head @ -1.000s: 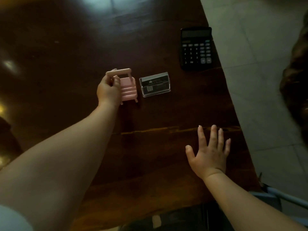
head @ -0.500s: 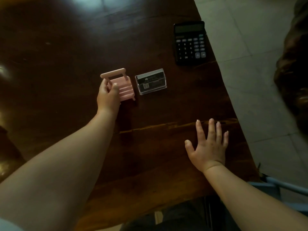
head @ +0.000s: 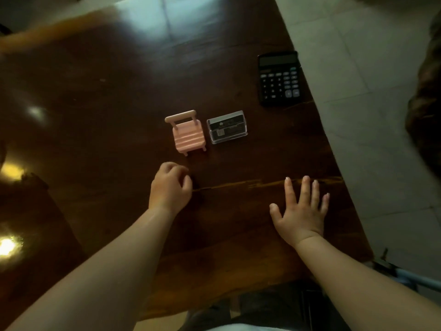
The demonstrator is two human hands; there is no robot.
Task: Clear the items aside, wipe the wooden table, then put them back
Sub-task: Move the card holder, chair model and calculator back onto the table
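A small pink toy chair [head: 188, 134] stands on the dark wooden table [head: 107, 115], near the middle. Right beside it lies a clear card holder [head: 227, 127] with dark cards inside. A black calculator [head: 279, 78] rests near the table's right edge. My left hand [head: 170, 187] hovers a little in front of the chair, fingers loosely curled, holding nothing and apart from the chair. My right hand [head: 301, 212] lies flat on the table with fingers spread, nearer to me and to the right.
The table's right edge runs diagonally beside a pale tiled floor [head: 370, 91]. A dark brown bulky shape [head: 427, 103] sits at the far right. A pale metal frame [head: 405, 278] shows at the lower right. Bright light reflections glare at the left.
My left hand has let go of the pink chair and drawn back toward me. The chair now stands alone beside the card holder. My right hand stays flat on the table.
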